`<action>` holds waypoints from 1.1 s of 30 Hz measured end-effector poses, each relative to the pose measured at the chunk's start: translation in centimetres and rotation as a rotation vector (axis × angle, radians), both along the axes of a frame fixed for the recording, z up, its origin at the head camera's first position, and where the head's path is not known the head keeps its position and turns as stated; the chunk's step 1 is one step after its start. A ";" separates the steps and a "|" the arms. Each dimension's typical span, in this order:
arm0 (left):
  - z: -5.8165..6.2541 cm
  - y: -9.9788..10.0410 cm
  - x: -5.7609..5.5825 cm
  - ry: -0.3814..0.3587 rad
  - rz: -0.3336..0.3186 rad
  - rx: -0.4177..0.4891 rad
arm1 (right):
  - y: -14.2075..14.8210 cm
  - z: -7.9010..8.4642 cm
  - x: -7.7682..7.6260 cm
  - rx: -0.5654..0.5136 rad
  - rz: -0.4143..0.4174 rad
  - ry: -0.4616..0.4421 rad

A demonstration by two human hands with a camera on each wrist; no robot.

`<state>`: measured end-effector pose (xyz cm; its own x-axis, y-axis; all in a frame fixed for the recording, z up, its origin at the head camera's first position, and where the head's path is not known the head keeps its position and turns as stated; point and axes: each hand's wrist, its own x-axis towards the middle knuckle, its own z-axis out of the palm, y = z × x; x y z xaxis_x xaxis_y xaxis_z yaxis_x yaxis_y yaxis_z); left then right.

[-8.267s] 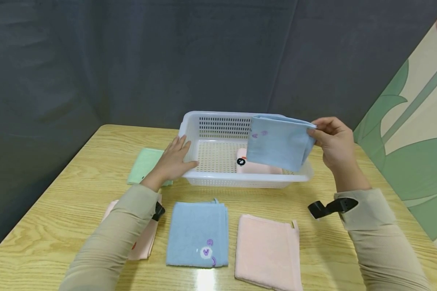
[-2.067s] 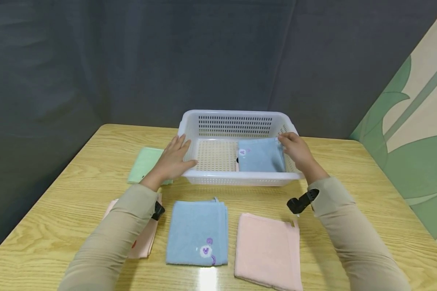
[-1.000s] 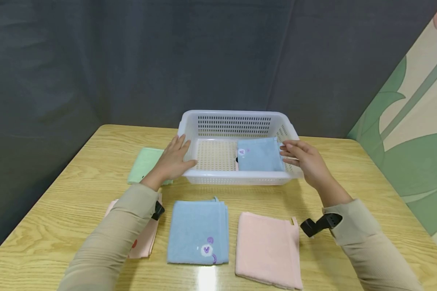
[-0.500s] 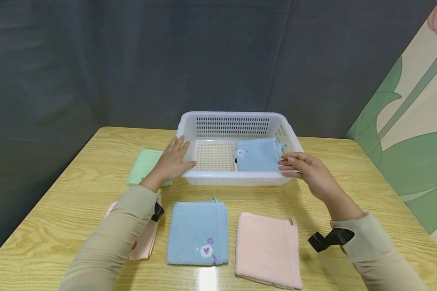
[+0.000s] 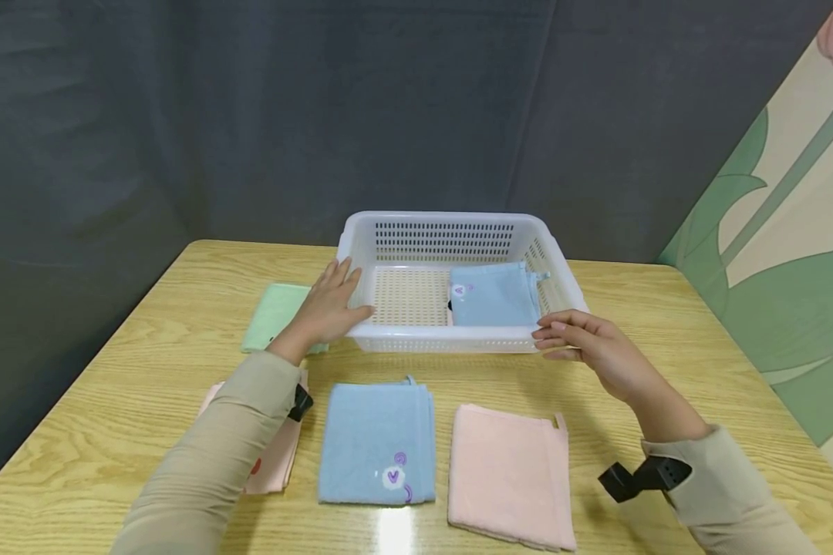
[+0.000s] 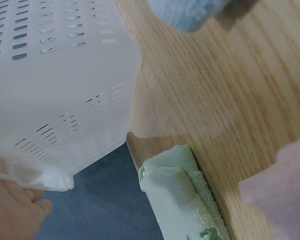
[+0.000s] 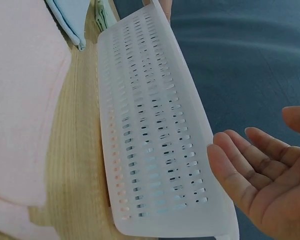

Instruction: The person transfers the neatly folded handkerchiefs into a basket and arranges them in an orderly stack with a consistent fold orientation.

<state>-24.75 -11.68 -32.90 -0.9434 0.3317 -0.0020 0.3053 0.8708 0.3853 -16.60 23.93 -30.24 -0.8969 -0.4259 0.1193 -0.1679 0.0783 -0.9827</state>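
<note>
My left hand (image 5: 329,304) rests on the left rim of a white plastic basket (image 5: 451,333), fingers spread straight. In the left wrist view that hand (image 6: 15,210) lies along the basket's rim. My right hand (image 5: 590,343) hovers at the basket's front right corner with loosely bent fingers and holds nothing; the right wrist view shows its palm (image 7: 285,195) bare beside the rim. Inside the basket, on the right, lies a folded blue towel (image 5: 496,297) with a small bear face and a hanging loop. A pink towel under it is nearly hidden, only its left edge showing.
In front of the basket lie a folded blue towel (image 5: 377,439) and a folded pink towel (image 5: 510,478). A green towel (image 5: 274,312) sits left of the basket. Another pink towel (image 5: 278,459) is partly under my left forearm. A dark curtain (image 5: 389,108) hangs behind the table.
The blue towel my right hand held over the basket now lies inside on the pink one. The right hand has let go and drawn back toward the front right. My left hand stays put.
</note>
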 end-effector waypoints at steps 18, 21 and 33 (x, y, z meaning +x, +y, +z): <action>-0.2 -0.1 0.0 0.014 0.000 0.010 | 0.6 -1.6 0.8 0.165 0.043 -0.012; -0.2 -0.1 0.0 0.016 0.000 0.013 | 0.6 -1.9 0.8 0.177 0.054 -0.025; -0.2 0.0 -0.1 0.009 0.005 0.007 | 0.6 -3.3 1.1 0.300 0.112 -0.126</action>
